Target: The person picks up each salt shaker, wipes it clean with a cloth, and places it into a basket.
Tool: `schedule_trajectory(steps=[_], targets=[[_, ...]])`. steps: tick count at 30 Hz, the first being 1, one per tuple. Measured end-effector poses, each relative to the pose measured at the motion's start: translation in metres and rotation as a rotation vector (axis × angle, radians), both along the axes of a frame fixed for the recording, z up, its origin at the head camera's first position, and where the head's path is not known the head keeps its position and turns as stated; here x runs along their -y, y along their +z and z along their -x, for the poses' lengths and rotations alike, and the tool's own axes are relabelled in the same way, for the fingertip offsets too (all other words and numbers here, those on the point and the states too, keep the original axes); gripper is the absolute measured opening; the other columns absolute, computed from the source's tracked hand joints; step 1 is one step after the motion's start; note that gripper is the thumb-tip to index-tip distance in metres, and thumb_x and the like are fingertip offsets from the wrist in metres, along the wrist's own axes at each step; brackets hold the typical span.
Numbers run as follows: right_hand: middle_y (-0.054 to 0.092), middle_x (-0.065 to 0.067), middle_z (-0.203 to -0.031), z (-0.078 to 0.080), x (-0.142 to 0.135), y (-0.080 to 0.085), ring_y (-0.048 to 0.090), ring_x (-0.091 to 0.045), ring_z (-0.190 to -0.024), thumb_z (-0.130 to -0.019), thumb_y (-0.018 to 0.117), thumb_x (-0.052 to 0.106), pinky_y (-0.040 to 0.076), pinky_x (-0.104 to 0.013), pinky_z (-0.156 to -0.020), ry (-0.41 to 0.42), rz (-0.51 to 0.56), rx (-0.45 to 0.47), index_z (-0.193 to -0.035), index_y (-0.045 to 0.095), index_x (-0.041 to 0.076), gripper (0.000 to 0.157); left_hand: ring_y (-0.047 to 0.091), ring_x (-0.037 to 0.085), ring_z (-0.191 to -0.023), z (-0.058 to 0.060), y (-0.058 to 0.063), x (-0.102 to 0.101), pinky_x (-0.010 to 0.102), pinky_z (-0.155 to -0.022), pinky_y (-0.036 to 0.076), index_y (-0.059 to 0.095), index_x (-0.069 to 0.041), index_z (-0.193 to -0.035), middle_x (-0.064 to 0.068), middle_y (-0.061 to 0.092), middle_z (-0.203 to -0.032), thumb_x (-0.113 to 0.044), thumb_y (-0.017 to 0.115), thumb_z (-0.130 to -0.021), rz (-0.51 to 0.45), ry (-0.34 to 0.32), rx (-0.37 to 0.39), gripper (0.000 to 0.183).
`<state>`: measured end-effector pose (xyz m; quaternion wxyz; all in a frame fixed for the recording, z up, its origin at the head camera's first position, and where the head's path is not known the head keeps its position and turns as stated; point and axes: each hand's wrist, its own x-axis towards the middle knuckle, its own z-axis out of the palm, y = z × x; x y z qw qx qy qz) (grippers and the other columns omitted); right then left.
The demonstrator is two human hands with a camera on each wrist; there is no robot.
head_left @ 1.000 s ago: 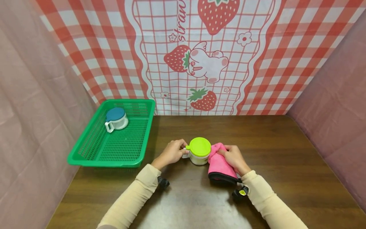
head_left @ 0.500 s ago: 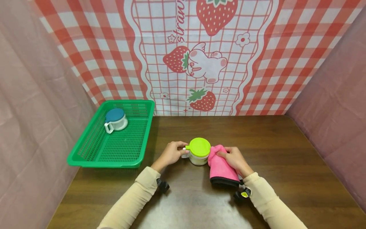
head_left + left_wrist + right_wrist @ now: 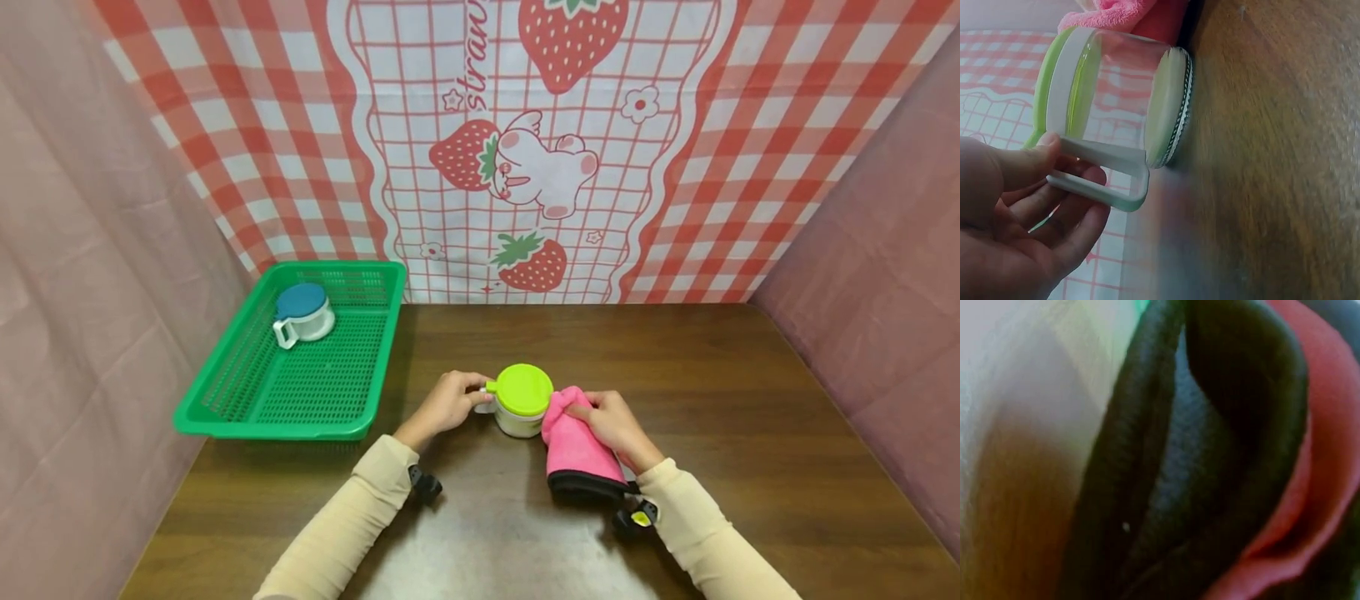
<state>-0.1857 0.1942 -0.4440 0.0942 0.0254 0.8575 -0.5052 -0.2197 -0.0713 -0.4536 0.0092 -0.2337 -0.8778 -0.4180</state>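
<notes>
A clear jar (image 3: 519,422) with a lime-green lid (image 3: 524,389) and a white handle (image 3: 1129,201) stands upright on the wooden table. My left hand (image 3: 447,402) pinches the handle near the lid, thumb on one side and fingers curled on the other in the left wrist view. With my right hand (image 3: 617,425) I grip a bunched pink cloth (image 3: 579,450) with black edging, its upper part right against the jar's right side. Dark folds of that cloth's edging (image 3: 1260,456) fill most of the right wrist view and hide the right fingers there.
A green plastic basket (image 3: 367,417) sits at the back left of the table (image 3: 712,367). In it is a similar white-handled jar with a blue lid (image 3: 302,300). A red-and-white checked curtain (image 3: 300,142) hangs behind, with pink drapes (image 3: 885,225) at both sides.
My right hand and the pink cloth have shifted slightly down along the jar's side, toward me. The left hand keeps its hold on the handle, and the jar has barely moved.
</notes>
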Motion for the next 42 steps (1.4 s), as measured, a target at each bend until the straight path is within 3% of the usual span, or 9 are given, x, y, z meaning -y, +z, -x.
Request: schedule_trajectory(steps=[6, 15, 21, 28, 32, 33, 39, 40, 42], targets=[[0.061, 0.0, -0.074, 0.006, -0.002, 0.002, 0.05, -0.011, -0.067, -0.091, 0.063, 0.016, 0.043, -0.024, -0.058, 0.024, -0.006, 0.001, -0.106, 0.069, -0.007, 0.028, 0.069, 0.024, -0.099, 0.002, 0.0, 0.001, 0.031, -0.085, 0.054, 0.075, -0.002, -0.104, 0.011, 0.075, -0.104, -0.012, 0.072, -0.086, 0.004, -0.005, 0.023, 0.021], [0.057, 0.0, -0.075, 0.024, -0.01, 0.005, 0.046, -0.011, -0.065, -0.089, 0.062, 0.012, 0.038, -0.023, -0.054, 0.141, -0.041, 0.008, -0.102, 0.07, -0.003, 0.022, 0.066, 0.019, -0.089, 0.005, 0.006, 0.0, 0.025, -0.078, 0.052, 0.074, -0.003, -0.105, 0.011, 0.075, -0.1, -0.013, 0.072, -0.085, 0.028, -0.014, 0.049, 0.022], [0.044, 0.002, -0.065, 0.036, -0.012, 0.007, 0.041, -0.011, -0.064, -0.088, 0.062, 0.01, 0.034, -0.022, -0.055, 0.221, -0.104, -0.001, -0.096, 0.069, -0.003, 0.017, 0.065, 0.018, -0.089, 0.005, 0.006, 0.002, 0.023, -0.077, 0.052, 0.074, -0.002, -0.107, 0.012, 0.075, -0.1, -0.013, 0.07, -0.087, 0.042, -0.044, 0.079, 0.023], [0.064, -0.006, -0.085, 0.053, -0.013, 0.009, 0.048, -0.012, -0.072, -0.085, 0.061, 0.005, 0.04, -0.021, -0.06, 0.308, -0.124, -0.02, -0.11, 0.069, -0.006, 0.028, 0.064, 0.017, -0.091, 0.008, 0.005, 0.005, 0.023, -0.078, 0.052, 0.072, 0.0, -0.108, 0.013, 0.074, -0.102, -0.011, 0.069, -0.088, 0.027, -0.055, 0.129, 0.023], [0.065, -0.008, -0.086, 0.062, -0.011, 0.009, 0.048, -0.012, -0.069, -0.085, 0.059, 0.002, 0.038, -0.02, -0.057, 0.367, -0.137, -0.034, -0.11, 0.069, -0.006, 0.027, 0.065, 0.016, -0.089, 0.009, 0.003, 0.007, 0.025, -0.078, 0.053, 0.073, 0.0, -0.108, 0.013, 0.074, -0.1, -0.013, 0.07, -0.088, -0.001, -0.063, 0.133, 0.024], [0.064, -0.008, -0.085, 0.064, -0.011, 0.01, 0.048, -0.012, -0.068, -0.085, 0.059, 0.001, 0.038, -0.02, -0.056, 0.374, -0.138, -0.037, -0.109, 0.069, -0.006, 0.027, 0.064, 0.013, -0.087, 0.012, -0.005, 0.009, 0.023, -0.076, 0.053, 0.074, -0.003, -0.108, 0.009, 0.075, -0.099, -0.019, 0.069, -0.089, -0.018, -0.075, 0.108, 0.024], [0.064, -0.007, -0.084, 0.075, -0.006, 0.011, 0.049, -0.012, -0.069, -0.085, 0.058, 0.002, 0.039, -0.02, -0.057, 0.37, -0.152, -0.048, -0.108, 0.069, -0.005, 0.026, 0.065, 0.015, -0.088, 0.01, -0.004, 0.009, 0.024, -0.077, 0.052, 0.075, -0.005, -0.107, 0.008, 0.075, -0.099, -0.02, 0.071, -0.088, -0.038, -0.024, 0.1, 0.024], [0.064, -0.007, -0.084, 0.076, -0.005, 0.01, 0.049, -0.012, -0.069, -0.085, 0.059, 0.003, 0.039, -0.021, -0.057, 0.367, -0.156, -0.045, -0.108, 0.069, -0.005, 0.026, 0.065, 0.018, -0.09, 0.006, 0.003, 0.007, 0.027, -0.079, 0.053, 0.074, -0.002, -0.106, 0.012, 0.075, -0.1, -0.014, 0.071, -0.087, -0.026, 0.002, 0.124, 0.023], [0.064, -0.009, -0.086, 0.076, -0.005, 0.009, 0.049, -0.013, -0.07, -0.086, 0.058, 0.004, 0.039, -0.021, -0.058, 0.37, -0.165, -0.044, -0.11, 0.068, -0.006, 0.027, 0.065, 0.019, -0.091, 0.006, 0.003, 0.005, 0.026, -0.079, 0.052, 0.074, -0.002, -0.106, 0.012, 0.075, -0.1, -0.012, 0.071, -0.086, -0.009, 0.021, 0.122, 0.022]])
